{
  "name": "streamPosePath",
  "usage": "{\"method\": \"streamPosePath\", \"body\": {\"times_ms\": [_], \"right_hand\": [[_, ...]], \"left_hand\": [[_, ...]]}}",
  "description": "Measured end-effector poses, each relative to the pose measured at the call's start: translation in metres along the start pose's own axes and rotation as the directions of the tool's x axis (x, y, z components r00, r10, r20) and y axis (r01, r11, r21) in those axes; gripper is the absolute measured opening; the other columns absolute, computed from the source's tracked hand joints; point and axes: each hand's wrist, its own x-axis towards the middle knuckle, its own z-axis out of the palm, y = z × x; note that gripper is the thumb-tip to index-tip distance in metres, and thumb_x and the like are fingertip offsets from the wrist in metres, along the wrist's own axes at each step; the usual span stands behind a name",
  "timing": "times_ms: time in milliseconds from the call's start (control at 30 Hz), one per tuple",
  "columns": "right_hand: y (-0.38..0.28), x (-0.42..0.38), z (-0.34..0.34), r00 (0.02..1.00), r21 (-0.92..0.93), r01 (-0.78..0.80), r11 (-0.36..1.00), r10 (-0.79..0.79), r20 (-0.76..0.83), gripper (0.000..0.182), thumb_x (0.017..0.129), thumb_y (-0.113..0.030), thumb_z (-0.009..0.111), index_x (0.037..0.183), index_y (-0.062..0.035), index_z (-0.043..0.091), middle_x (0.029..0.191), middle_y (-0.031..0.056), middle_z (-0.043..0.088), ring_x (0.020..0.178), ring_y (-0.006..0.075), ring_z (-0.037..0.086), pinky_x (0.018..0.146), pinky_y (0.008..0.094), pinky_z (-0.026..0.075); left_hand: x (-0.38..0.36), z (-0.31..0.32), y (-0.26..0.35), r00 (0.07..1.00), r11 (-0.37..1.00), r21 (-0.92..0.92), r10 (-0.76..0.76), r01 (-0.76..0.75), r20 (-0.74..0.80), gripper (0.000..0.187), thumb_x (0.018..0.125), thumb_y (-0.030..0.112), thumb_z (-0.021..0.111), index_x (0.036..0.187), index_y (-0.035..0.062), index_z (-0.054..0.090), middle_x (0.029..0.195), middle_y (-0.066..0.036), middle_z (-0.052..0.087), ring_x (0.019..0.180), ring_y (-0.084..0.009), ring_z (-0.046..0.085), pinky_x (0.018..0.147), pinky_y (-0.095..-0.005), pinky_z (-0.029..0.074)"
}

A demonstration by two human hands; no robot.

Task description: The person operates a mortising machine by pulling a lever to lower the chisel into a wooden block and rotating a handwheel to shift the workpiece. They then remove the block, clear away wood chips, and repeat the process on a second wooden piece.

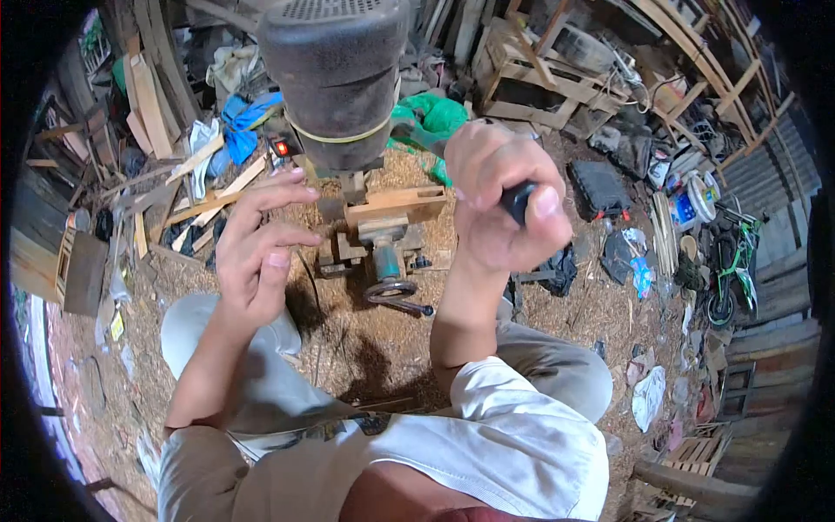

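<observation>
In the head view, my right hand (504, 200) is closed around a lever handle, whose black end (519, 202) shows between thumb and fingers. The lever runs behind my hand toward a machine with a large dark motor housing (335, 87), like a drill press or mortiser. My left hand (261, 244) is raised at the machine's left with its fingers apart, and nothing is in it. Below the housing lies a wood block (396, 207), seated at a vise (384, 252) with a metal handwheel (390, 291). The motor housing hides part of the tool above the wood.
A red-lit switch (281, 149) sits left of the housing. Wood shavings (348, 348) cover the ground. Wood strips (217, 202) lie at the left, a green bag (430, 113) behind, a black case (598, 189) at the right. A wooden frame (531, 78) stands farther back.
</observation>
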Motion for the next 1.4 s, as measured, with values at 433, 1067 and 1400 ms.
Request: {"method": "streamPosePath", "body": {"times_ms": [433,1067,1400], "right_hand": [[0.002,-0.03,-0.043,0.873,-0.012,0.228,0.974,-0.199,0.446,0.052,0.109,-0.047,0.046,0.079,-0.0084,0.065,0.065,0.0026,0.059,0.055,0.0216,0.052,0.056,0.039,0.041],[0.01,-0.089,-0.051,0.873,0.029,0.325,0.945,-0.311,0.376,0.047,0.101,-0.036,0.047,0.066,-0.0077,0.059,0.059,0.0042,0.052,0.049,0.0202,0.049,0.054,0.0393,0.038],[-0.032,-0.051,-0.052,0.703,-0.182,-0.301,0.936,0.347,0.621,0.066,0.103,-0.054,0.033,0.06,-0.0101,0.056,0.057,0.004,0.058,0.052,0.0231,0.058,0.063,0.0377,0.04]], "left_hand": [[-0.008,0.017,-0.03,0.985,0.991,0.106,-0.101,0.087,0.137,0.044,0.107,0.032,0.049,0.087,0.0028,0.076,0.127,-0.024,0.071,0.132,-0.0442,0.061,0.116,-0.0588,0.042],[-0.012,0.021,-0.043,0.948,0.982,0.136,-0.162,0.129,0.272,0.054,0.104,0.036,0.055,0.078,-0.0042,0.08,0.127,-0.019,0.072,0.135,-0.0412,0.062,0.119,-0.0595,0.041],[-0.026,-0.02,-0.019,0.923,0.994,-0.018,-0.094,0.109,0.374,0.018,0.087,0.02,0.081,0.081,0.0035,0.076,0.129,-0.012,0.073,0.13,-0.036,0.066,0.116,-0.0566,0.048]]}}
